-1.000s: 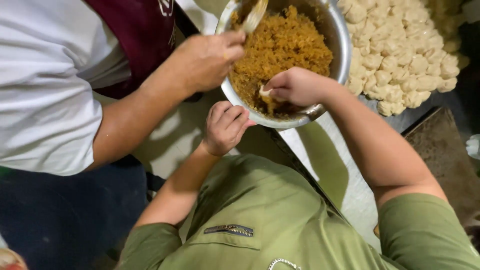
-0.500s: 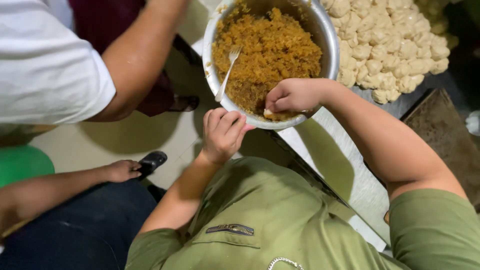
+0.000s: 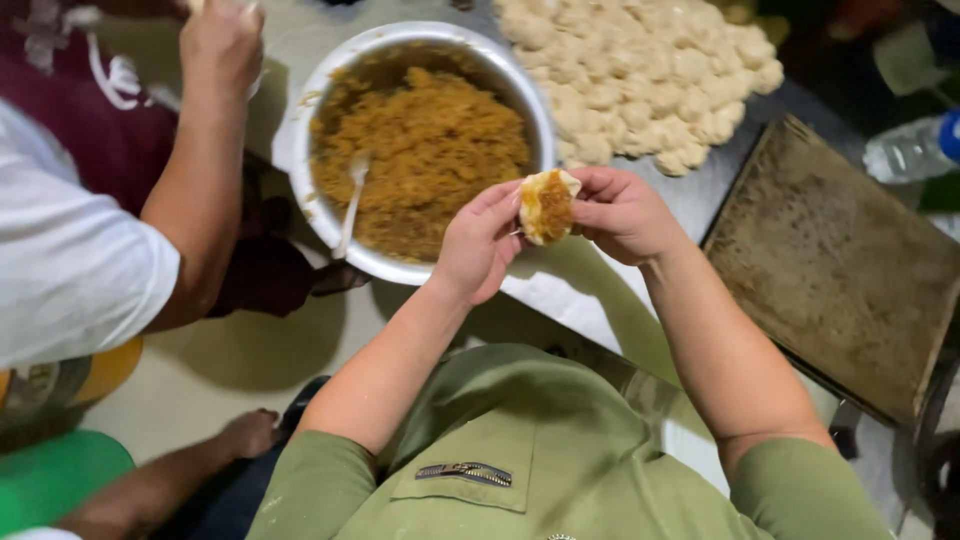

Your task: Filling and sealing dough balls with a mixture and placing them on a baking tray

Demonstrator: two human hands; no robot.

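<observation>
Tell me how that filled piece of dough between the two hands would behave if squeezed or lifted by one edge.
The dough piece likely sags if lifted by one edge: it curves softly between left hand and right hand. Squeezing would probably push out the orange-brown filling, since the top looks open. It may feel sticky.

You are looking down under soft, fairly even indoor light, bright on the pale heap of dough pieces [image 3: 640,70] and the white worktop [image 3: 560,300]. The round steel bowl of orange-brown filling [image 3: 420,150] shows mild glare along its rim. Soft shadows fall on the cream floor [image 3: 250,360] beneath the arms. The top right corner is dim, and the clear plastic bottle [image 3: 910,148] there looks blurred. Edges bend slightly.
</observation>
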